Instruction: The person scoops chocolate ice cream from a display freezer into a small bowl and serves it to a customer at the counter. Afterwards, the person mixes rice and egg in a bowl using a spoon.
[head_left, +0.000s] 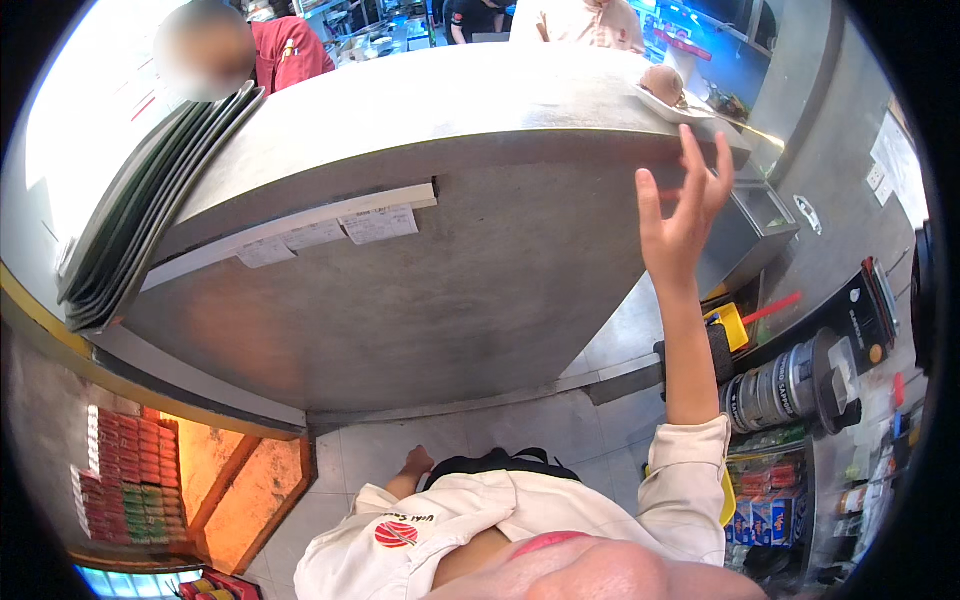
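Note:
My right hand (681, 217) is raised at the right, its fingers spread with nothing between them. Its fingertips appear just below a small white dish (679, 114) near the right end of the pale counter (465, 94); I cannot tell that they touch it. On the dish sits a rounded brown item (663, 84), perhaps food. A thin, shiny gold-coloured utensil (750, 132) seems to stick out past the dish's right side. My left hand (418, 460) hangs low by my body, above the tiled floor; its fingers are too small to make out.
Several dark trays (150, 217) lean stacked at the counter's left end. Paper slips (379, 223) hang from a rail (300, 231) on the counter front. Beyond stand co-workers, one in a red top (289, 52). At right are a metal keg (772, 390) and a yellow container (726, 324).

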